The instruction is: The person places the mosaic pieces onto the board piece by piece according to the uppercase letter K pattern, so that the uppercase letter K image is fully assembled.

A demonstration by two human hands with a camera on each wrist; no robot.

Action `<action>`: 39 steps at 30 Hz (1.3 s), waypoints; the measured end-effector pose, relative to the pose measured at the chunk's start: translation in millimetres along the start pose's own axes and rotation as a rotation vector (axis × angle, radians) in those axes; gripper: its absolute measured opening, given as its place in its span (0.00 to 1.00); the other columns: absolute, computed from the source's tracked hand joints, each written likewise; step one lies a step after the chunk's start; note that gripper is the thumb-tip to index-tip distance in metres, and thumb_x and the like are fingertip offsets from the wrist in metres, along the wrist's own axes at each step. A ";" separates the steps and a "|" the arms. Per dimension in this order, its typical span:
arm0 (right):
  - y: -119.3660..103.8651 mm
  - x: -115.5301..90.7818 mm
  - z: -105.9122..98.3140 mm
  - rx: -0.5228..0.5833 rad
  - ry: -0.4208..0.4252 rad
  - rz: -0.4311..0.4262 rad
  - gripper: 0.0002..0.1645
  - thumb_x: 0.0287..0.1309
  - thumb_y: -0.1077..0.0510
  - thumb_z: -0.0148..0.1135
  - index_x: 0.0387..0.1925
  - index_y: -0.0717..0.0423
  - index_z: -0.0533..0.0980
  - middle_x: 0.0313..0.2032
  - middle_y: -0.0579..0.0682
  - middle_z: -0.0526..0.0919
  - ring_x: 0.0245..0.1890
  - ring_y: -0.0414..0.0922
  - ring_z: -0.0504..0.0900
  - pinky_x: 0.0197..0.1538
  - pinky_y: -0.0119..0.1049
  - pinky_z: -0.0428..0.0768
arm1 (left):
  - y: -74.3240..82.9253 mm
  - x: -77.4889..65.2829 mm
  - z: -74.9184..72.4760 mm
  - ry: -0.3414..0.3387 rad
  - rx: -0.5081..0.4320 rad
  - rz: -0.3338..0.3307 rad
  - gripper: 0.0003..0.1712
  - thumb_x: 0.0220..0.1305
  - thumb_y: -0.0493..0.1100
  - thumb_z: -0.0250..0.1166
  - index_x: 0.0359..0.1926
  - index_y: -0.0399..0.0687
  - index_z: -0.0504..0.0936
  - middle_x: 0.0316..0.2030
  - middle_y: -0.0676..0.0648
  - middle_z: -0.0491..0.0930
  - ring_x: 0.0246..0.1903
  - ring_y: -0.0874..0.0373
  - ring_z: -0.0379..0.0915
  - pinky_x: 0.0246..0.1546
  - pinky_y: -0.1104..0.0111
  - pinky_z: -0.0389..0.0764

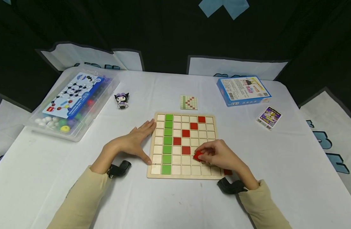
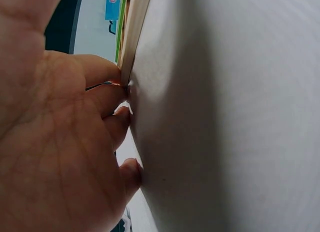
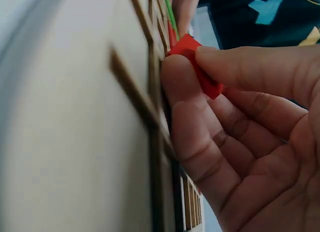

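A wooden grid board (image 1: 176,170) lies on the table with a column of green tiles (image 1: 167,140) and several red tiles (image 1: 186,133) set slantwise in its cells. Thumb and fingers of my right hand (image 1: 219,154) pinch a red tile (image 3: 188,46), held tilted over the lower right part of the grid. My left hand (image 1: 133,141) lies spread along the board's left edge, fingertips and thumb against the frame. Another red piece (image 1: 228,172) shows at the lower right corner, partly hidden by the right wrist.
Behind the board lies a small pattern card (image 1: 189,103). A clear plastic case (image 1: 75,135) of coloured balls sits at left, near a small figurine (image 1: 122,100). At right are a blue box (image 1: 244,90) and a small purple card box (image 1: 269,117).
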State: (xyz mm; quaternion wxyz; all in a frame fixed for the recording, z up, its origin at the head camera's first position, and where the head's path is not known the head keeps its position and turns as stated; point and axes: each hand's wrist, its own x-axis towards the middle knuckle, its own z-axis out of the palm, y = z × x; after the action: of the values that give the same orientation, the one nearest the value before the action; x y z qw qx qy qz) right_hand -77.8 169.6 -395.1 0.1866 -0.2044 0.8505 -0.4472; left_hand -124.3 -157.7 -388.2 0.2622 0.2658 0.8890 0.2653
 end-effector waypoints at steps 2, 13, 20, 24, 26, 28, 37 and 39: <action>-1.5 0.2 2.2 -0.015 0.002 -0.005 0.09 0.55 0.65 0.65 0.39 0.64 0.83 0.29 0.52 0.85 0.25 0.36 0.79 0.29 0.28 0.80 | 0.1 0.0 -0.3 0.000 0.001 -0.002 0.78 0.34 0.56 0.81 0.75 0.36 0.38 0.76 0.39 0.30 0.75 0.43 0.23 0.70 0.37 0.35; -2.9 1.5 6.7 -0.069 -0.034 -0.145 0.09 0.53 0.67 0.66 0.38 0.61 0.86 0.29 0.47 0.85 0.27 0.32 0.74 0.30 0.26 0.75 | -0.7 0.3 -0.9 0.000 0.006 0.000 0.78 0.34 0.56 0.81 0.75 0.36 0.37 0.76 0.39 0.30 0.75 0.42 0.23 0.70 0.37 0.35; -4.5 2.3 10.4 -0.158 0.031 -0.197 0.09 0.52 0.67 0.67 0.38 0.63 0.86 0.27 0.44 0.80 0.28 0.33 0.73 0.29 0.26 0.73 | -0.7 -0.5 -1.6 0.001 0.003 -0.002 0.78 0.34 0.56 0.81 0.75 0.36 0.38 0.76 0.39 0.30 0.75 0.42 0.24 0.70 0.37 0.35; -5.6 4.1 13.1 -0.228 0.075 -0.250 0.08 0.51 0.69 0.67 0.34 0.62 0.87 0.25 0.45 0.79 0.26 0.33 0.73 0.27 0.25 0.73 | -1.2 -1.0 -1.8 0.003 0.004 -0.001 0.78 0.34 0.56 0.81 0.75 0.36 0.38 0.76 0.38 0.30 0.75 0.42 0.24 0.70 0.37 0.35; -6.0 4.6 14.0 -0.242 0.084 -0.252 0.08 0.50 0.70 0.66 0.32 0.61 0.87 0.25 0.45 0.79 0.24 0.32 0.72 0.26 0.25 0.72 | -1.3 -1.3 -1.8 0.004 0.002 -0.002 0.78 0.34 0.55 0.81 0.75 0.36 0.38 0.76 0.38 0.30 0.75 0.42 0.24 0.70 0.37 0.35; -6.3 5.0 14.3 -0.241 0.081 -0.237 0.08 0.51 0.70 0.65 0.31 0.60 0.87 0.25 0.45 0.80 0.23 0.31 0.71 0.25 0.25 0.72 | -1.4 -1.5 -1.6 0.005 -0.004 -0.002 0.78 0.34 0.55 0.81 0.75 0.36 0.38 0.76 0.38 0.30 0.75 0.42 0.24 0.70 0.37 0.35; -5.6 5.9 13.8 -0.244 0.070 -0.213 0.07 0.51 0.68 0.66 0.31 0.57 0.86 0.26 0.44 0.79 0.22 0.31 0.68 0.26 0.25 0.70 | -3.1 -1.6 -0.1 0.007 -0.009 -0.004 0.79 0.34 0.56 0.81 0.75 0.36 0.37 0.76 0.39 0.30 0.75 0.42 0.23 0.70 0.37 0.34; -5.6 5.6 13.3 -0.240 0.062 -0.203 0.07 0.50 0.68 0.67 0.32 0.56 0.86 0.26 0.43 0.79 0.22 0.32 0.68 0.26 0.25 0.70 | -3.3 -1.6 0.1 0.006 -0.011 -0.005 0.79 0.34 0.56 0.81 0.75 0.37 0.37 0.76 0.39 0.30 0.75 0.42 0.23 0.70 0.37 0.34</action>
State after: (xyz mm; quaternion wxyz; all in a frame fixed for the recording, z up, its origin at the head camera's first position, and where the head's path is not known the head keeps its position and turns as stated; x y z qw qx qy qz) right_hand -74.9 154.8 -398.3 0.0885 -0.2961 0.8782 -0.3649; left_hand -124.2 -161.0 -389.7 0.2614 0.2613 0.8889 0.2704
